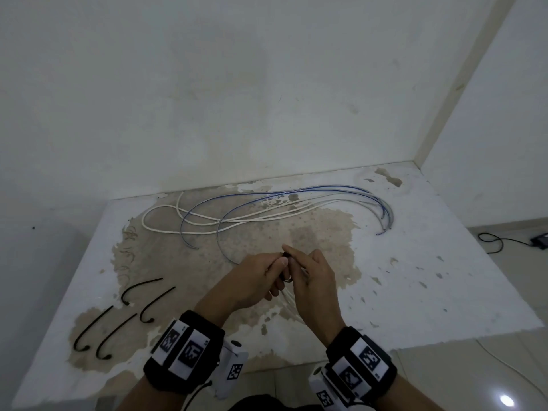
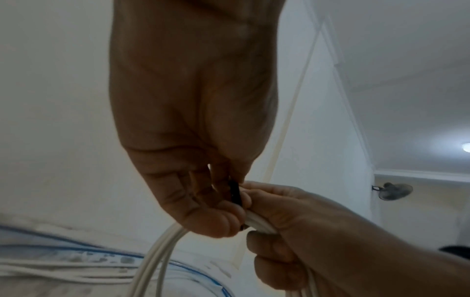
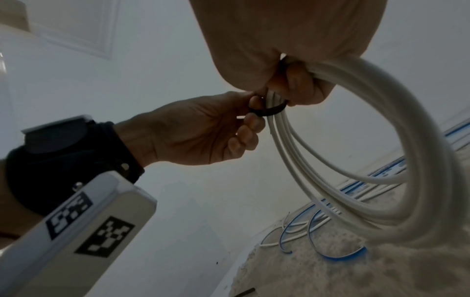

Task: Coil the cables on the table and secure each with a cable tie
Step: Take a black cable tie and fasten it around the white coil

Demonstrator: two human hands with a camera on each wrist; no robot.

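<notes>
A coiled white cable (image 3: 406, 140) hangs from my right hand (image 3: 292, 84), whose fingers curl round the gathered loops; it is almost hidden under the hands in the head view. A black cable tie (image 3: 267, 110) loops around the bundle just below that grip. My left hand (image 3: 251, 112) pinches the tie's end beside the coil. In the head view both hands meet above the middle of the table: left hand (image 1: 274, 266), right hand (image 1: 296, 262), with the tie (image 1: 286, 256) showing between the fingertips. The left wrist view shows the tie (image 2: 235, 193) pinched against the white coil (image 2: 162, 251).
Several loose black ties (image 1: 118, 318) lie at the front left of the worn white table (image 1: 415, 277). Uncoiled white and blue-striped cables (image 1: 267, 212) sprawl across the back. A dark device with a cord (image 1: 539, 241) sits on the floor to the right.
</notes>
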